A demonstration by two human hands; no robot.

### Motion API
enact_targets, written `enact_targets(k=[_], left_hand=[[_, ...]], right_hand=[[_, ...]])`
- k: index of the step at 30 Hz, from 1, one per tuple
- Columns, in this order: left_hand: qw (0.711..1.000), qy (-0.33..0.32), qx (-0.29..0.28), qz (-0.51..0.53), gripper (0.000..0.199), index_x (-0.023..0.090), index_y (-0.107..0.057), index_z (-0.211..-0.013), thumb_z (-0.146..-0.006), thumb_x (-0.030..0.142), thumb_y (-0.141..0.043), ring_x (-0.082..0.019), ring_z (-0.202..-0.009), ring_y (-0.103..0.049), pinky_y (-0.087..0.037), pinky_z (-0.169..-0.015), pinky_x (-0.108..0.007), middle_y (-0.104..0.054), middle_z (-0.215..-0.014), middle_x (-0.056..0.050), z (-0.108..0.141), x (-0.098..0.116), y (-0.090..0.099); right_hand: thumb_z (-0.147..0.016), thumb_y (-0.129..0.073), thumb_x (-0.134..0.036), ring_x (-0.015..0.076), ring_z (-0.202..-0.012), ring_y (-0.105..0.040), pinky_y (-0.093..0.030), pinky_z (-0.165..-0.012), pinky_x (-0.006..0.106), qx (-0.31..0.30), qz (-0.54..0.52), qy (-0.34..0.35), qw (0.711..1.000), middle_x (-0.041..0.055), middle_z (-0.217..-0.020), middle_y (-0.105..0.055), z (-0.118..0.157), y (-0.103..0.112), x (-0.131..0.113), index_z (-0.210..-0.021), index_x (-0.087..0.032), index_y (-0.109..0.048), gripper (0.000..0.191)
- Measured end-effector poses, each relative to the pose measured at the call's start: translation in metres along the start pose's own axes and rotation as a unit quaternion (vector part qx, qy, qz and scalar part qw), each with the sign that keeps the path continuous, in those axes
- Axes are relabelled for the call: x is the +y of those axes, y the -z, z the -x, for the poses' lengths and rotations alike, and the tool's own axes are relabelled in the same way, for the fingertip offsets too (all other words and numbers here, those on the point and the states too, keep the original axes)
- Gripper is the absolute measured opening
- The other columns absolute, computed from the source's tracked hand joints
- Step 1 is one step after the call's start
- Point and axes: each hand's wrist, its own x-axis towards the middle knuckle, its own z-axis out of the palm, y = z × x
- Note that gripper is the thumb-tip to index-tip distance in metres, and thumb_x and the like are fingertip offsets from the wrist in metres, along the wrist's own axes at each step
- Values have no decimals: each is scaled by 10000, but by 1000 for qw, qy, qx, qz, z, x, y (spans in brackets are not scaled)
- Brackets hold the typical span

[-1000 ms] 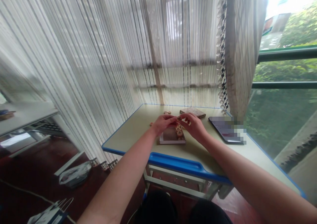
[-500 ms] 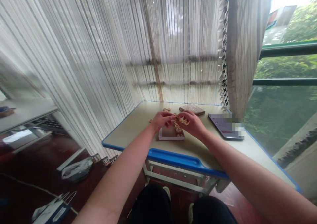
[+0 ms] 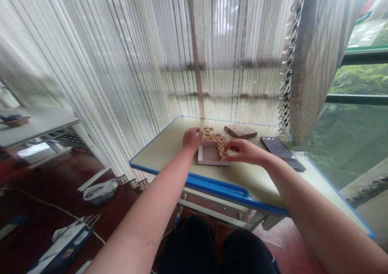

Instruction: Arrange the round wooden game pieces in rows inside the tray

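Observation:
A shallow open box (image 3: 208, 154) sits on the desk, its left part bare inside. Round wooden Chinese chess pieces (image 3: 221, 144) line its right side. My right hand (image 3: 239, 150) is at that row, thumb and fingertips closed on a chess piece (image 3: 224, 154) with dark marking. At the box's far left corner is my left hand (image 3: 192, 138), its fingers curled together beside the loose chess pieces (image 3: 212, 136); what its fingertips hold, if anything, is hidden. Several loose pieces lie behind the box, a few farther back.
The patterned box lid (image 3: 241, 130) lies at the back of the desk (image 3: 157, 152). A tablet (image 3: 283, 152) rests at the right, near the window. A string curtain (image 3: 127, 55) hangs behind. Bags (image 3: 69, 245) stand on the floor to the left.
My hands, close together above the box before, have parted. The left is now at the far left corner, the right lower at the row of pieces. The view has shifted slightly.

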Motion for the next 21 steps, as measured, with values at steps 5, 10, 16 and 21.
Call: enact_targets(k=[5, 10, 16, 21], left_hand=[[1000, 7, 1, -13, 280, 142, -670, -929, -777, 293, -488, -182, -813, -578, -421, -821, -302, -667, -912, -91, -1, -2, -1], [1000, 24, -6, -9, 290, 148, -669, -946, -774, 302, -493, -182, -815, -580, -423, -814, -298, -667, -917, -89, -2, -2, -1], [1000, 26, -14, 2, 273, 147, -672, -927, -770, 284, -495, -188, -804, -579, -419, -813, -304, -668, -903, -93, -2, -2, -1], [999, 28, -16, -3, 257, 153, -673, -903, -767, 275, -493, -180, -776, -579, -423, -784, -295, -670, -868, -84, -2, -2, -1]], right_hand=[[-641, -653, -422, 148, -678, -516, -389, -599, 254, -32, -25, -15, 999, 16, -785, -604, 1, -2, 3, -873, -206, -652, 317], [-616, -663, -437, 149, -676, -523, -388, -587, 246, -38, -41, -25, 998, 11, -777, -595, 1, -5, 8, -877, -202, -640, 353], [-634, -655, -439, 148, -680, -521, -388, -591, 247, -27, -7, -20, 999, 17, -785, -597, -2, -10, 13, -864, -205, -634, 328], [-630, -666, -416, 154, -714, -536, -398, -618, 252, -35, -14, -13, 999, 18, -834, -618, -1, -8, 14, -889, -221, -655, 324]])
